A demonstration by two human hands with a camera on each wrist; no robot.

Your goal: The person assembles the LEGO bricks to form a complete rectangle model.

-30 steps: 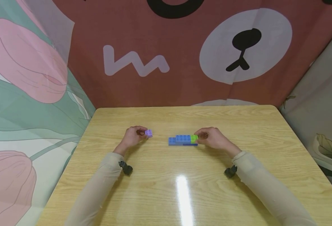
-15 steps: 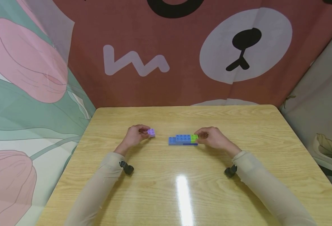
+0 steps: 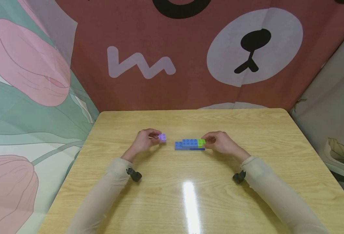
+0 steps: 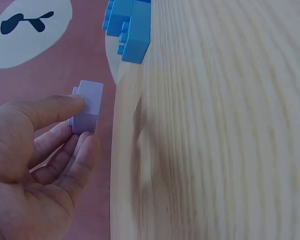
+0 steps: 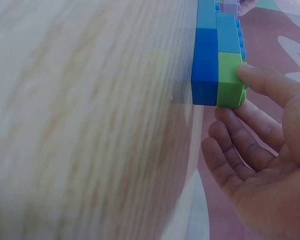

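In my left hand (image 3: 145,140) a small purple toy brick (image 4: 91,100) is pinched between thumb and fingers, above the table and left of a brick row. That row lies on the table: a lighter blue brick (image 3: 178,146) and a dark blue brick (image 5: 205,75) form the bottom layer. On top sit another lighter blue brick (image 3: 190,142) and a lime green brick (image 5: 230,80) at the right end. My right hand (image 3: 222,143) holds the green brick at that end, thumb on its studded top side and fingers at its far end.
The wooden table (image 3: 172,195) ends at a brown cloth (image 3: 148,94) with a bear print behind it. Flowered cloth (image 3: 28,81) hangs at the left. Small black wrist cameras are on both sleeves.
My left hand has moved right with the purple brick, closer to the brick row. The right hand and the row have stayed in place.
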